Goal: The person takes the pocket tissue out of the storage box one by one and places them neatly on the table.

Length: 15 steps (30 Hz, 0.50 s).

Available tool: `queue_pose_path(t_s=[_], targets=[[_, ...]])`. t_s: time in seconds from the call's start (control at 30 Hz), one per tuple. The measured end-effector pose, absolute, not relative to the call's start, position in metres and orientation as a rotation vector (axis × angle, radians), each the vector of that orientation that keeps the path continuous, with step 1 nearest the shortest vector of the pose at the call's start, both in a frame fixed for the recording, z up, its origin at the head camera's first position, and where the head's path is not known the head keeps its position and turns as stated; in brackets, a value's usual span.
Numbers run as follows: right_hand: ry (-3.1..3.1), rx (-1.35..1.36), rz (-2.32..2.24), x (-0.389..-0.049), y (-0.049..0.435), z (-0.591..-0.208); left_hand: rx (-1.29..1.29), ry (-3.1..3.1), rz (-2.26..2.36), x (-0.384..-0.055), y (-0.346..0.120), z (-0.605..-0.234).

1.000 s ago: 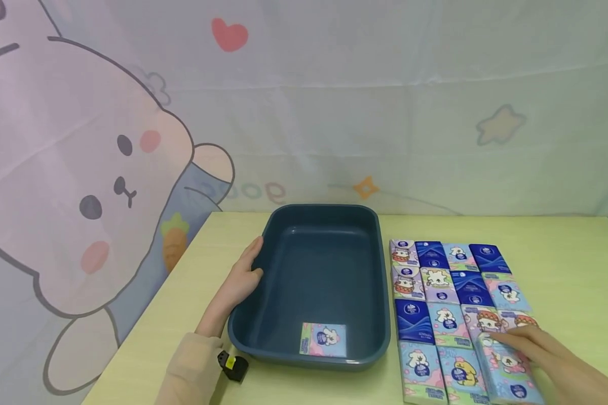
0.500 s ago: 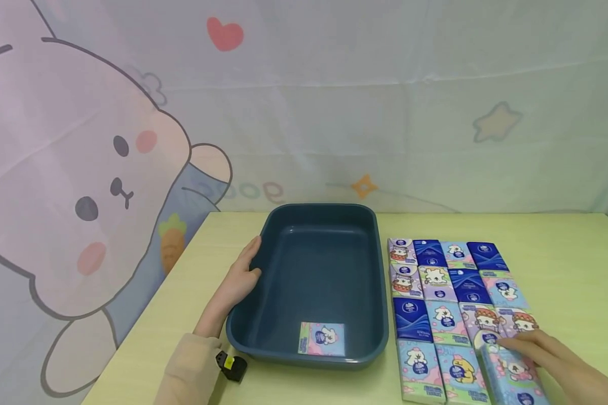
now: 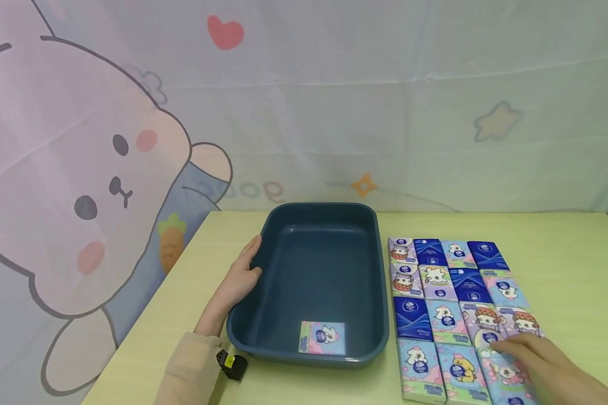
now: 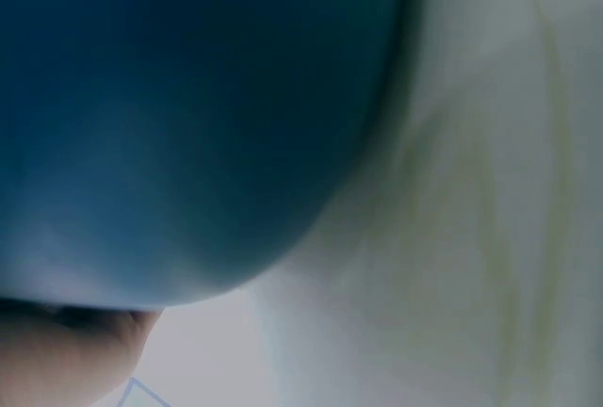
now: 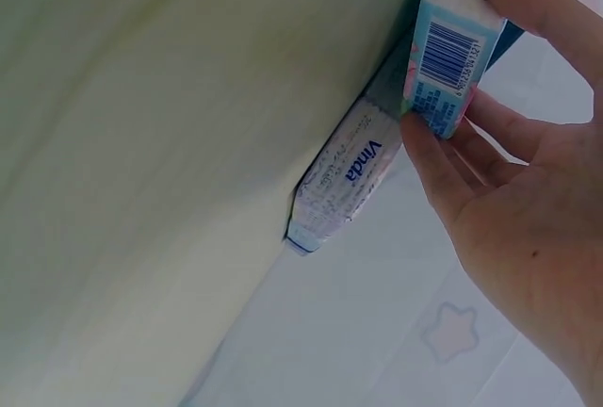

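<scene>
My left hand (image 3: pixel 239 281) rests on the left side of a dark blue plastic tub (image 3: pixel 383 281), fingers straight along its wall. One pink and blue tissue pack (image 3: pixel 322 338) lies inside the tub, near its front end. To the right, several blue and cartoon-print tissue packs (image 3: pixel 454 322) lie flat in tidy rows. My right hand (image 3: pixel 552 360) holds the tissue pack (image 3: pixel 504 374) at the front right corner of these rows. In the right wrist view the thumb lies over this pack (image 5: pixel 450 54) and the fingertips reach its lower edge and side.
A black device with a yellow mark (image 3: pixel 231 365) is by the left wrist, close to the tub's front left corner. Behind the pale yellow-green table (image 3: pixel 567 264) hangs a printed cloth (image 3: pixel 334 112) with a cartoon animal.
The tissue pack in my right hand shifted slightly right and toward me, then back left, and now lies in line beside its neighbours. My left hand and the tub have stayed put.
</scene>
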State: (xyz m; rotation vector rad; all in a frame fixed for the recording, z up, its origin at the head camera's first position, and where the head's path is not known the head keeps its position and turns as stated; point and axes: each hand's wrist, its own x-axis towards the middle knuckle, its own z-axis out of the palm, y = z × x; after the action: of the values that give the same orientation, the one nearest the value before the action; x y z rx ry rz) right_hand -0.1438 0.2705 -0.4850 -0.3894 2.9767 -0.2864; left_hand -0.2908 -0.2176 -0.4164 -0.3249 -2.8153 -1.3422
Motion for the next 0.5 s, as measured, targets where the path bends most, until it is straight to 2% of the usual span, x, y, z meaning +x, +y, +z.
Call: queue_pose_path(t_s=[0.5], targets=[[2.991,-0.379,-0.248,-0.1426,0.2663,-0.4855,-0.333,-2.811,-1.352,-0.292,-0.2188,-0.4175]])
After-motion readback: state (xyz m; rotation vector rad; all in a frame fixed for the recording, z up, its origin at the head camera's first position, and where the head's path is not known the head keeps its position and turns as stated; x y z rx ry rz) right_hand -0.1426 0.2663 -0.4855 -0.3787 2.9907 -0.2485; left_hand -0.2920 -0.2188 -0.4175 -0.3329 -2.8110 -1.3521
